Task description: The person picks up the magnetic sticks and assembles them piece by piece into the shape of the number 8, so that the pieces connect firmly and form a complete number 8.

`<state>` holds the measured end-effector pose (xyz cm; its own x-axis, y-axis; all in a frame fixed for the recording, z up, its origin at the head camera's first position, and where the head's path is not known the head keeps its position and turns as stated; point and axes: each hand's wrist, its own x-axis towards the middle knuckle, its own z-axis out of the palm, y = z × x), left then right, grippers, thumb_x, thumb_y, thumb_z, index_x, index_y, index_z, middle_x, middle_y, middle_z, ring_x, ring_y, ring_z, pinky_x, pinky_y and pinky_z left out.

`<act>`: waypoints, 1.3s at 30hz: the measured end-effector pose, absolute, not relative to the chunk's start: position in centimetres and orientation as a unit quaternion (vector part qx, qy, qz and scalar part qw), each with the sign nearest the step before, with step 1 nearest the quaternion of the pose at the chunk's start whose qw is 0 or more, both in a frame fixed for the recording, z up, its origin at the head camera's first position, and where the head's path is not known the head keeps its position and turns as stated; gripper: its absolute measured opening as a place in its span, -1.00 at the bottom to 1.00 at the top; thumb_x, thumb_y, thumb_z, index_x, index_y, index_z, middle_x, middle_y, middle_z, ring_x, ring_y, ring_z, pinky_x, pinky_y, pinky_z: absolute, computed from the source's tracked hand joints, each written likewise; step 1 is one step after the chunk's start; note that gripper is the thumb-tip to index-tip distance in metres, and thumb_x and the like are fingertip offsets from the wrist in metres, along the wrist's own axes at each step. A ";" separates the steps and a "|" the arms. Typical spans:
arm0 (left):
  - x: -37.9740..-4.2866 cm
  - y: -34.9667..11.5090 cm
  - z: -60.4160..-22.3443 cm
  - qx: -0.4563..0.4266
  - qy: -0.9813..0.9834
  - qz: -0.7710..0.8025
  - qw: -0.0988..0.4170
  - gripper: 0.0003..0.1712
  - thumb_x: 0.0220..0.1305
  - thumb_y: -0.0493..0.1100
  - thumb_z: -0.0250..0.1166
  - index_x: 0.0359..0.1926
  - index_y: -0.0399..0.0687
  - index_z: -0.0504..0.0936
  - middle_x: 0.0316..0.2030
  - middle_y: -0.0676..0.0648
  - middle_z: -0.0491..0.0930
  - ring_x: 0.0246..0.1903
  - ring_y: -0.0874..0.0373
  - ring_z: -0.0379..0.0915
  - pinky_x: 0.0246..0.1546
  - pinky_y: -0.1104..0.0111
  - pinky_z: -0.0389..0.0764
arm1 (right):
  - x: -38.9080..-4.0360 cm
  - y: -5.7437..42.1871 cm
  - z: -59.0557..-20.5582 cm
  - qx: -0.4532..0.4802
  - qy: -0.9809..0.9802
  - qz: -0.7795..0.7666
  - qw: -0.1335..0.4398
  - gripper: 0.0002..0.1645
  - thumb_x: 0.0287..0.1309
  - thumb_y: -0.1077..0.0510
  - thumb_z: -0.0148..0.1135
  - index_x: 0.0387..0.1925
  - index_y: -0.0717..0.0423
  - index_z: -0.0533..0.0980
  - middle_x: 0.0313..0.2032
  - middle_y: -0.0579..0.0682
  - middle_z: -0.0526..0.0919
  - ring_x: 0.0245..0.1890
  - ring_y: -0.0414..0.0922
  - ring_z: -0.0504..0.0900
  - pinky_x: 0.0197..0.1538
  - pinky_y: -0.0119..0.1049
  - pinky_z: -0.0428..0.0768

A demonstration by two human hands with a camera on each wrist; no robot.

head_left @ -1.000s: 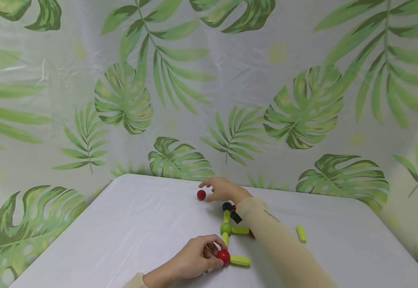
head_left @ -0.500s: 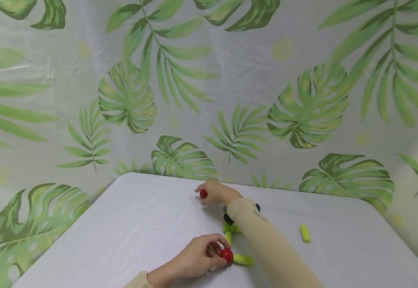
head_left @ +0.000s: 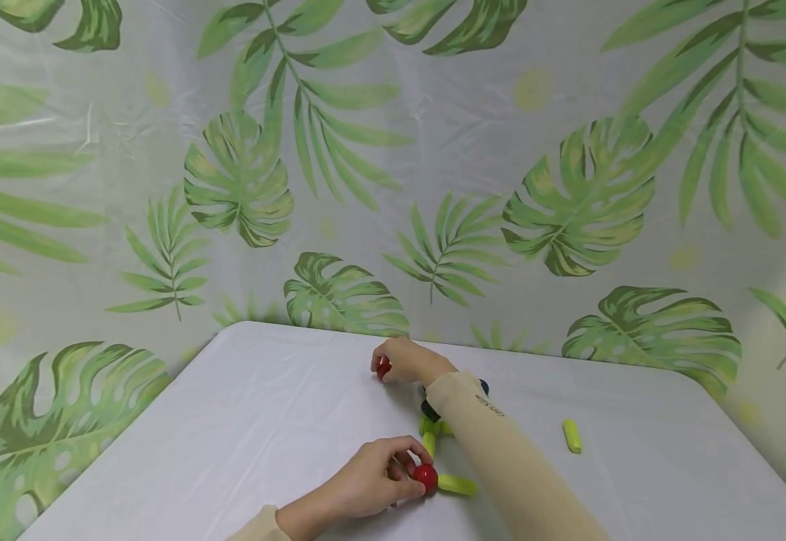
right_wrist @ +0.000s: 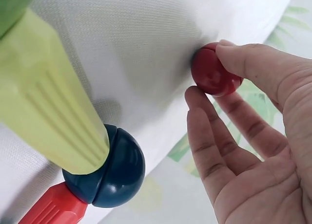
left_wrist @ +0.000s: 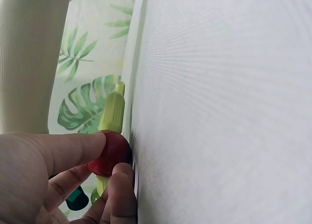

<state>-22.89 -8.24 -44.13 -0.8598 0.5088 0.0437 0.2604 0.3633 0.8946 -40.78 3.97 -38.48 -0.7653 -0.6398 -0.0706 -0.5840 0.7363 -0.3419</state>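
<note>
My left hand [head_left: 366, 481] pinches a red ball [head_left: 425, 479] between thumb and fingers at the near end of a joined ball-and-rod toy. A yellow-green rod [head_left: 457, 485] sticks out of that ball to the right. Farther back, my right hand [head_left: 406, 361] holds a separate red ball [right_wrist: 214, 70], its thumb on one side and fingers on the other, low over the cloth. Beside this hand, the right wrist view shows a dark blue ball [right_wrist: 122, 170] joined to a yellow-green rod [right_wrist: 53, 92] and a red rod [right_wrist: 56, 207]. My right sleeve hides much of the toy.
A loose yellow-green rod [head_left: 572, 436] lies on the white-covered table [head_left: 264, 406], to the right of my right sleeve [head_left: 501, 443]. Behind the table's far edge hangs a leaf-patterned curtain [head_left: 339, 188].
My right hand has reached the loose red ball at the back and now grips it, its forearm swinging slightly left over the toy. My left hand keeps its hold on the near red ball.
</note>
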 end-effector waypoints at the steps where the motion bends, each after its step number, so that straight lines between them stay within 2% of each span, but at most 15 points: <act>1: -22.9 -8.2 -44.1 0.236 0.817 0.513 0.121 -0.72 0.29 -0.28 0.51 -0.02 0.08 0.73 -0.29 0.07 0.64 -0.43 0.32 0.52 -0.46 0.52 0.54 | -40.7 4.0 -38.5 -0.329 0.927 -0.153 0.092 -0.83 0.32 0.34 0.44 -0.10 0.10 0.70 -0.19 0.00 0.69 -0.21 -0.15 0.54 -0.02 -0.25 0.58; 6: -22.9 -8.3 -44.0 0.238 0.817 0.511 0.120 -0.72 0.29 -0.27 0.51 -0.02 0.08 0.73 -0.29 0.08 0.64 -0.43 0.33 0.53 -0.46 0.52 0.53 | -40.3 4.1 -38.4 -0.329 0.928 -0.150 0.088 -0.84 0.30 0.31 0.48 -0.17 0.08 0.64 -0.25 -0.02 0.65 -0.28 -0.17 0.50 -0.14 -0.30 0.51; 11: -22.9 -8.3 -44.2 0.242 0.815 0.513 0.116 -0.72 0.28 -0.28 0.51 -0.03 0.08 0.73 -0.30 0.08 0.64 -0.45 0.35 0.53 -0.48 0.53 0.53 | -39.9 4.5 -38.3 -0.332 0.928 -0.149 0.084 -0.82 0.31 0.26 0.49 -0.15 0.09 0.62 -0.25 -0.03 0.66 -0.29 -0.18 0.51 -0.18 -0.33 0.49; 15: -22.9 -8.3 -44.2 0.243 0.812 0.517 0.118 -0.72 0.28 -0.29 0.51 -0.03 0.06 0.73 -0.30 0.07 0.64 -0.46 0.35 0.53 -0.51 0.53 0.54 | -39.8 4.6 -38.1 -0.330 0.928 -0.152 0.089 -0.82 0.33 0.23 0.48 -0.12 0.09 0.61 -0.22 -0.01 0.66 -0.27 -0.17 0.52 -0.15 -0.30 0.51; 22: -22.9 -8.3 -44.1 0.242 0.812 0.517 0.122 -0.72 0.28 -0.29 0.51 -0.03 0.05 0.73 -0.29 0.06 0.64 -0.45 0.33 0.54 -0.51 0.52 0.55 | -39.8 4.5 -37.5 -0.331 0.927 -0.142 0.101 -0.73 0.37 0.18 0.45 0.05 0.16 0.67 -0.12 0.05 0.72 -0.12 -0.12 0.62 0.15 -0.15 0.65; 34: -22.9 -8.2 -44.1 0.232 0.809 0.524 0.129 -0.74 0.30 -0.28 0.50 -0.04 0.08 0.73 -0.28 0.04 0.64 -0.45 0.28 0.54 -0.51 0.50 0.55 | -39.0 5.9 -36.8 -0.355 0.920 -0.143 0.090 -0.82 0.35 0.14 0.49 -0.08 0.09 0.69 -0.15 -0.04 0.74 -0.15 -0.19 0.62 0.05 -0.23 0.66; 39: -22.9 -8.2 -44.1 0.232 0.811 0.522 0.127 -0.74 0.30 -0.27 0.51 -0.04 0.08 0.72 -0.27 0.04 0.64 -0.46 0.28 0.54 -0.51 0.50 0.55 | -38.7 7.0 -36.3 -0.358 0.917 -0.154 0.091 -0.80 0.34 0.14 0.48 -0.06 0.08 0.68 -0.14 -0.04 0.74 -0.14 -0.17 0.65 0.03 -0.23 0.68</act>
<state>-22.87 -8.22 -44.14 -0.8601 0.5088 0.0360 0.2435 0.3477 0.9054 -38.69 6.96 -36.28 -0.7273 -0.6839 -0.0567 -0.6279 0.6966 -0.3471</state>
